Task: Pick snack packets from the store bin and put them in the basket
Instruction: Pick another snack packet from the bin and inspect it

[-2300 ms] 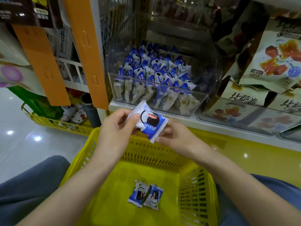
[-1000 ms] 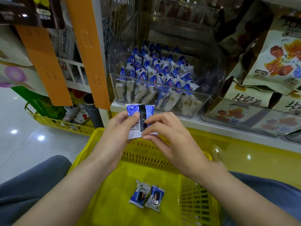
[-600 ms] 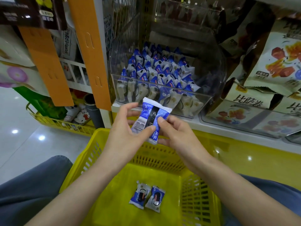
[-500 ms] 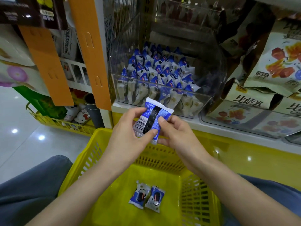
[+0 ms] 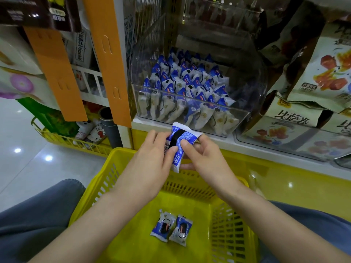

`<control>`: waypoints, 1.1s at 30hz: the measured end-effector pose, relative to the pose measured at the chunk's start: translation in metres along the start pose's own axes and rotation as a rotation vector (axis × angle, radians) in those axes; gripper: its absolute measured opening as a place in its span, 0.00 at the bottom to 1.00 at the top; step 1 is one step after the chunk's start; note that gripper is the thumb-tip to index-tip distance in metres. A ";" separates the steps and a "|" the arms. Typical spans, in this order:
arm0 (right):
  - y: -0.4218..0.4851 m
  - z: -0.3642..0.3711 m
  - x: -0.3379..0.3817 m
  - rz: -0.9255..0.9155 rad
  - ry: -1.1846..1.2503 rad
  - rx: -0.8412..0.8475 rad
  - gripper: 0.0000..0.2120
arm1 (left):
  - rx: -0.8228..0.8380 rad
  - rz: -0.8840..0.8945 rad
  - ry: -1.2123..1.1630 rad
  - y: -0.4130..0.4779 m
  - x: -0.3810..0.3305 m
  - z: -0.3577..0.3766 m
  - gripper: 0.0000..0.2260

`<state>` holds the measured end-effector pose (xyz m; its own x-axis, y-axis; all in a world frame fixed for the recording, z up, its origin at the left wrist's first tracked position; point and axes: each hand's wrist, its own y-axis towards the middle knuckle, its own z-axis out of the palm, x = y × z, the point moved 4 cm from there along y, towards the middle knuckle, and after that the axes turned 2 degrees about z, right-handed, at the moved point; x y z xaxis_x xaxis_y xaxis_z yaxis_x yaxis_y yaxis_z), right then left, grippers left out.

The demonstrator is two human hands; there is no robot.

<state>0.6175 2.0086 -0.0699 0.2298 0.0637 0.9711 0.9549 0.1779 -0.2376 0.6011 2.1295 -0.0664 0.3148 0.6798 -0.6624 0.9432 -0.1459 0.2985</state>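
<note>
Left hand [image 5: 152, 160]: thumb and fingers pinch the left side of one packet [image 5: 181, 138]. Right hand [image 5: 206, 158]: thumb pressed on the packet's face, fingers curled behind it. Both hands grip it; neither is free.

Packet position: in the air above the far rim of the basket [image 5: 106, 175], just in front of the shelf [image 5: 247, 147] edge, not yet inside the basket.

Change: 2.3 s ago the packet showed its printed front. It has since been turned over and now shows the back seam and barcode. In the last half second it has hardly moved. Judgement: this is a check of the packet, not the placing; release is still to come.

Basket contents: two packets [image 5: 165, 226] lie touching on the floor, the same count as before. The bin [image 5: 252, 86] on the shelf holds many more, so the task looks to be at an early stage.
</note>
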 end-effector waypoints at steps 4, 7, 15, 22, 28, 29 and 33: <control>0.000 0.001 0.000 -0.012 -0.001 -0.003 0.08 | 0.020 -0.008 -0.003 0.003 0.002 0.000 0.14; 0.000 0.002 -0.003 -0.016 -0.030 -0.008 0.10 | 0.023 -0.004 0.020 0.003 0.003 -0.001 0.13; 0.001 -0.001 -0.002 -0.040 -0.042 0.000 0.11 | 0.062 -0.037 -0.073 0.001 0.004 -0.001 0.19; -0.001 -0.001 -0.002 -0.055 0.035 0.031 0.06 | 0.046 0.009 -0.049 0.004 0.003 -0.004 0.14; -0.001 0.004 -0.006 -0.093 -0.070 -0.002 0.07 | 0.022 0.024 0.226 0.004 0.000 -0.005 0.13; -0.001 0.005 -0.006 -0.103 -0.098 -0.002 0.07 | 0.029 0.027 0.255 0.004 0.001 -0.006 0.14; -0.001 0.007 -0.003 -0.136 -0.174 0.004 0.07 | 0.021 0.066 0.259 0.007 0.004 -0.008 0.10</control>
<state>0.6144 2.0151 -0.0729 0.0629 0.2073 0.9763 0.9741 0.2002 -0.1053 0.6081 2.1367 -0.0616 0.3401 0.8292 -0.4436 0.9245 -0.2087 0.3189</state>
